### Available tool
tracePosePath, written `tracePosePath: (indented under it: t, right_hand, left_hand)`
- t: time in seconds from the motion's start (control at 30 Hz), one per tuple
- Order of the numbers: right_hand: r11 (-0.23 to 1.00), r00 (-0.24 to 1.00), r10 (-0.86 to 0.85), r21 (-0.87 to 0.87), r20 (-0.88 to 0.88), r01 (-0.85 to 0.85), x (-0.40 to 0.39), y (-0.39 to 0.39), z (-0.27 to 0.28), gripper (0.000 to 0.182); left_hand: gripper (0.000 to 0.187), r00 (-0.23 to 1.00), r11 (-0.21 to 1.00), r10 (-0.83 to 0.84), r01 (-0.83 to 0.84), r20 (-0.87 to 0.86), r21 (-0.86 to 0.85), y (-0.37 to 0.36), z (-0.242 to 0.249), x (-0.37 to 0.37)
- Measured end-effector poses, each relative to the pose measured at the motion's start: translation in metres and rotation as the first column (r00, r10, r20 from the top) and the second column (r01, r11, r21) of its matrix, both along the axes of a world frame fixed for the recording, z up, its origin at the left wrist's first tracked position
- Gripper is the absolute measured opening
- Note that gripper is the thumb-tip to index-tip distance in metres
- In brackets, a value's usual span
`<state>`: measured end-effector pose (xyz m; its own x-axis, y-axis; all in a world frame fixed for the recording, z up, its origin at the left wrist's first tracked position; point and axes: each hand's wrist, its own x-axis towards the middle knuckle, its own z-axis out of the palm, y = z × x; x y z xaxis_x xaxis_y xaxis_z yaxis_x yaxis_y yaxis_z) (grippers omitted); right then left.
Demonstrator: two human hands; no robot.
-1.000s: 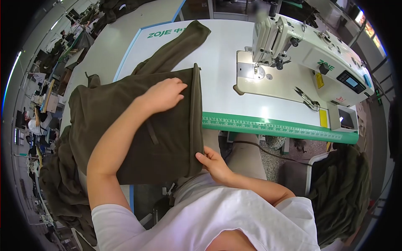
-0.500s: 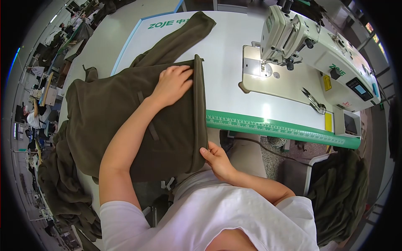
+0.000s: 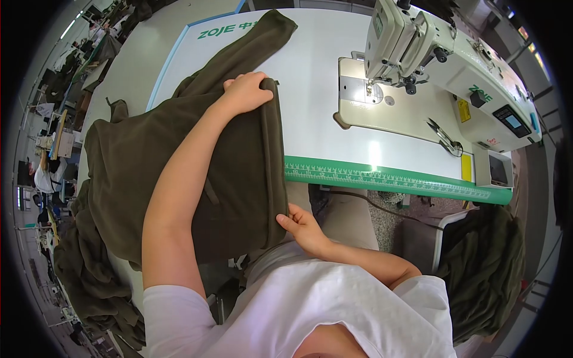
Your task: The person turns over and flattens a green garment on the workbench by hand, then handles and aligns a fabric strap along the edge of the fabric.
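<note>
On a white table [image 3: 322, 48] in the head view lies a dark garment [image 3: 140, 149], overhanging the front edge. The left hand [image 3: 246, 93] curls its fingers over the garment's far edge, grip hidden; the right hand [image 3: 306, 231] pinches the near end of the hem [image 3: 273, 149], thumb uppermost. Keeping that hem straight and evenly taut would help.

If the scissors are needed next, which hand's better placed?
Probably the right hand: nearer the scissors, gripping the near end of the garment edge. The left hand is at the far end.
</note>
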<state>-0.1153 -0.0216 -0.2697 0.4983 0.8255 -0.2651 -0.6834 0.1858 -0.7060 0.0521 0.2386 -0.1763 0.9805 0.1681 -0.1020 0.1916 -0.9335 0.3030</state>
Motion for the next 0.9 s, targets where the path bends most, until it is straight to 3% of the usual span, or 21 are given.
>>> tracePosePath:
  t: [0.17,0.27,0.3,0.4,0.43,0.53,0.8,0.87,0.9]
  right_hand:
    - [0.998,0.999,0.007,-0.057,0.039,-0.005,0.004,-0.001,-0.010,0.030]
    - [0.995,0.998,0.007,-0.100,0.063,-0.001,0.013,-0.004,-0.012,0.029]
    - [0.995,0.996,-0.014,-0.092,0.087,0.022,0.018,-0.009,-0.012,0.029]
    - [0.994,0.987,-0.067,-0.079,0.143,0.079,0.035,-0.028,-0.004,0.029]
    - [0.988,0.983,-0.146,-0.028,0.111,0.150,0.039,-0.035,0.003,0.029]
    - [0.955,0.955,-0.294,0.059,0.040,0.292,0.048,-0.054,0.011,0.029]
    - [0.929,0.929,-0.370,0.000,-0.014,0.371,0.045,-0.056,0.008,0.028]
    - [0.934,0.934,-0.358,0.007,-0.006,0.358,0.047,-0.057,0.006,0.029]
    - [0.936,0.936,-0.352,0.009,-0.003,0.352,0.047,-0.058,0.005,0.029]
  left_hand:
    - [0.036,0.991,0.998,0.064,-0.065,-0.117,-0.006,-0.006,0.009,0.006]
    - [0.030,0.978,0.994,-0.024,0.045,0.206,-0.099,-0.002,-0.011,0.016]
    - [0.030,0.979,0.993,-0.029,0.050,0.202,-0.103,-0.003,-0.016,0.022]
    - [0.024,0.883,0.859,-0.038,0.268,0.468,-0.435,-0.017,-0.030,0.053]
    - [0.024,0.883,0.855,-0.044,0.275,0.467,-0.439,-0.024,-0.037,0.058]
    - [0.027,0.819,0.950,-0.096,0.246,0.566,-0.194,-0.044,-0.052,0.070]
    - [0.026,0.875,0.875,-0.054,0.274,0.481,-0.399,-0.013,-0.026,0.062]
    - [0.027,0.956,0.992,-0.125,0.112,0.267,0.061,0.010,0.002,0.037]
    - [0.027,0.957,0.992,-0.123,0.110,0.264,0.060,0.020,0.010,0.024]
